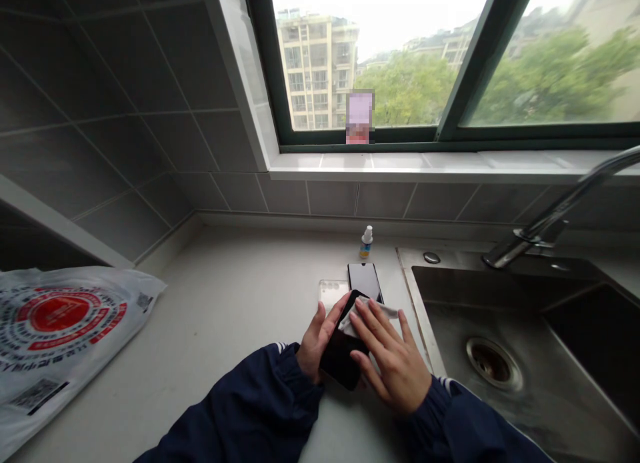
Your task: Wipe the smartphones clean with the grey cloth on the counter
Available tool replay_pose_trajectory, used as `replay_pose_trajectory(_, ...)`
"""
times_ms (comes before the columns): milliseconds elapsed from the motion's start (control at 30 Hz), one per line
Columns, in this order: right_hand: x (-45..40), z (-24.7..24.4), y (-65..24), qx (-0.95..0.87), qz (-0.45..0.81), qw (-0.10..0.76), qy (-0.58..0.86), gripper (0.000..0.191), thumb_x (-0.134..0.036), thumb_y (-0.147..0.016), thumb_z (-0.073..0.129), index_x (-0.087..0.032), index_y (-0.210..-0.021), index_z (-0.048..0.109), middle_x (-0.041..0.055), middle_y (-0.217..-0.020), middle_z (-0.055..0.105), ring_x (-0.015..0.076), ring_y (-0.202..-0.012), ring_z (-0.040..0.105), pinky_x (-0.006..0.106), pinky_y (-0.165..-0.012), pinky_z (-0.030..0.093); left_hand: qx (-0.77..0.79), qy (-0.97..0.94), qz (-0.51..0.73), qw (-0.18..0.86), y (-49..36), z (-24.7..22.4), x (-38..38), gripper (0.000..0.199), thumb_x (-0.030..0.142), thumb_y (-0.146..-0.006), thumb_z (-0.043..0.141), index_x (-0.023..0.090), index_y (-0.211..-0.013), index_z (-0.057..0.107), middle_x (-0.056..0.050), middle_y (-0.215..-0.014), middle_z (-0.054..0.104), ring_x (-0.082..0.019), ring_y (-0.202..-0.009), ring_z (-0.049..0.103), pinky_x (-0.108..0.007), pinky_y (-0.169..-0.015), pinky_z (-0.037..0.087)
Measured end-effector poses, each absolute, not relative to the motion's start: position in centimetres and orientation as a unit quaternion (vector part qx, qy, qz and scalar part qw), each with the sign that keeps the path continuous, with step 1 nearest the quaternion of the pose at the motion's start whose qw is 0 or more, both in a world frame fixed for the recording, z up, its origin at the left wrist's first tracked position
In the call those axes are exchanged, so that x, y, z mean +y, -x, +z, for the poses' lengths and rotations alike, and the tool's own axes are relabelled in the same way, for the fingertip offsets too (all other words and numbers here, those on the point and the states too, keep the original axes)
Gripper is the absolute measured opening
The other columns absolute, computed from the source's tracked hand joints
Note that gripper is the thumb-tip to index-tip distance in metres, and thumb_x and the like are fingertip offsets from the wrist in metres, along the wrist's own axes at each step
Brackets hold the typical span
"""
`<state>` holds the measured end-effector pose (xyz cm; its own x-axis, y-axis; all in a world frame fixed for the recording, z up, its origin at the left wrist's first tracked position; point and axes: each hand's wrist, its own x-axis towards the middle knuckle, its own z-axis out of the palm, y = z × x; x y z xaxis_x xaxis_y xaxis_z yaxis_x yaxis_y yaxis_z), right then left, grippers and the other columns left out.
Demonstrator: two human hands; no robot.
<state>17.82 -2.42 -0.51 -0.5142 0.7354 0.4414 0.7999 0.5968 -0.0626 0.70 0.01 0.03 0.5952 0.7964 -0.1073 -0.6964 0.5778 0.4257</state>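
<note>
Small bottle (367, 243) behind black phone (365, 280)

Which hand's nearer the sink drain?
Right. The right hand is left of the drain, with the sink's rim between them; the left hand is farther left, beyond the right hand.

Grey tiled walls (115, 116) flank a green-framed window (483, 56). An apartment block (317, 69) and trees (407, 89) stand outside in pale daylight.
</note>
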Motion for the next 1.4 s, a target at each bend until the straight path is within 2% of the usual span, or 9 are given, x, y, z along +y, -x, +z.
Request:
replay_pose_trajectory(100, -2.4, -0.7, -17.8, -0.857, -0.085, 0.221, 0.457, 0.055, -0.029, -0.095, 0.045, -0.014, -0.147, 0.033, 0.0110, -0.154, 0.028, 0.0297, -0.143, 0.023, 0.055, -0.116, 0.004, 0.148, -0.173, 0.433, 0.872, -0.8, 0.2, 0.0, 0.065, 0.057, -0.093, 0.027, 0.023, -0.148, 0.029, -0.011, -0.147, 0.043, -0.028, -0.133, 0.043, -0.045, -0.112, 0.027)
replay_pose_trajectory(167, -3.0, -0.4, -17.3, -0.873, -0.081, 0.215, 0.431, 0.056, -0.032, -0.095, 0.047, -0.013, -0.146, 0.036, 0.0108, -0.153, 0.029, 0.0306, -0.143, 0.023, 0.056, -0.116, 0.001, 0.170, -0.156, 0.465, 0.855, -0.9, 0.5, 0.1, 0.065, 0.055, -0.093, 0.031, 0.019, -0.147, 0.030, -0.013, -0.143, 0.048, -0.026, -0.131, 0.045, -0.042, -0.111, 0.028)
replay_pose_trajectory(333, -3.8, 0.9, -16.8, -0.907, -0.036, 0.231, 0.351, 0.042, -0.030, -0.094, 0.050, -0.020, -0.135, 0.051, 0.0061, -0.145, 0.045, 0.0275, -0.137, 0.037, 0.057, -0.115, -0.007, 0.190, -0.109, 0.487, 0.846, -0.9, 1.2, 0.4, 0.067, 0.059, -0.089, 0.038, 0.024, -0.146, 0.031, -0.014, -0.136, 0.053, -0.029, -0.120, 0.054, -0.048, -0.104, 0.037)
replay_pose_trajectory(433, -3.0, 0.9, -17.7, -0.895, -0.020, 0.269, 0.356, 0.038, -0.022, -0.092, 0.050, -0.022, -0.130, 0.055, 0.0057, -0.139, 0.053, 0.0253, -0.134, 0.043, 0.057, -0.117, -0.001, 0.181, -0.096, 0.475, 0.856, -0.6, 1.3, 0.4, 0.069, 0.061, -0.088, 0.038, 0.025, -0.147, 0.030, -0.016, -0.135, 0.052, -0.031, -0.114, 0.058, -0.052, -0.098, 0.041)
replay_pose_trajectory(600, -1.8, 0.4, -18.8, -0.858, -0.039, 0.309, 0.408, 0.044, -0.016, -0.092, 0.049, -0.016, -0.135, 0.050, 0.0106, -0.142, 0.049, 0.0276, -0.138, 0.035, 0.057, -0.116, 0.011, 0.159, -0.111, 0.408, 0.892, -0.1, 1.3, 0.4, 0.065, 0.063, -0.089, 0.032, 0.036, -0.147, 0.024, -0.013, -0.138, 0.050, -0.033, -0.103, 0.062, -0.061, -0.086, 0.044)
replay_pose_trajectory(800, -3.6, 1.2, -17.3, -0.907, 0.023, 0.278, 0.316, 0.037, -0.020, -0.089, 0.053, -0.017, -0.126, 0.057, 0.0092, -0.135, 0.057, 0.0276, -0.134, 0.043, 0.059, -0.117, 0.004, 0.184, -0.099, 0.466, 0.860, -0.6, 1.3, 0.4, 0.073, 0.064, -0.086, 0.040, 0.024, -0.147, 0.030, -0.016, -0.134, 0.054, -0.032, -0.112, 0.059, -0.050, -0.097, 0.042)
replay_pose_trajectory(1000, -4.0, 1.1, -16.7, -0.912, 0.045, 0.294, 0.284, 0.036, -0.024, -0.088, 0.057, -0.017, -0.122, 0.059, 0.0093, -0.130, 0.061, 0.0266, -0.132, 0.045, 0.058, -0.117, 0.003, 0.184, -0.097, 0.476, 0.854, -0.5, 1.1, 0.3, 0.075, 0.066, -0.085, 0.040, 0.026, -0.147, 0.029, -0.014, -0.132, 0.057, -0.031, -0.108, 0.062, -0.049, -0.095, 0.044)
replay_pose_trajectory(1200, -4.0, 0.5, -16.5, -0.918, 0.039, 0.271, 0.288, 0.048, -0.034, -0.085, 0.058, -0.018, -0.131, 0.053, 0.0095, -0.136, 0.056, 0.0296, -0.136, 0.038, 0.062, -0.114, -0.004, 0.212, -0.103, 0.495, 0.836, -0.4, 1.0, 0.2, 0.075, 0.066, -0.085, 0.040, 0.029, -0.148, 0.026, -0.012, -0.137, 0.054, -0.031, -0.116, 0.058, -0.050, -0.102, 0.039)
replay_pose_trajectory(1400, -5.1, 0.3, -15.2, -0.919, 0.021, 0.237, 0.313, 0.055, -0.033, -0.085, 0.057, -0.020, -0.137, 0.048, 0.0058, -0.146, 0.044, 0.0318, -0.142, 0.026, 0.062, -0.114, -0.007, 0.221, -0.097, 0.515, 0.823, -0.5, 1.6, -0.5, 0.068, 0.061, -0.090, 0.033, 0.024, -0.147, 0.030, -0.008, -0.145, 0.046, -0.025, -0.132, 0.044, -0.040, -0.112, 0.028)
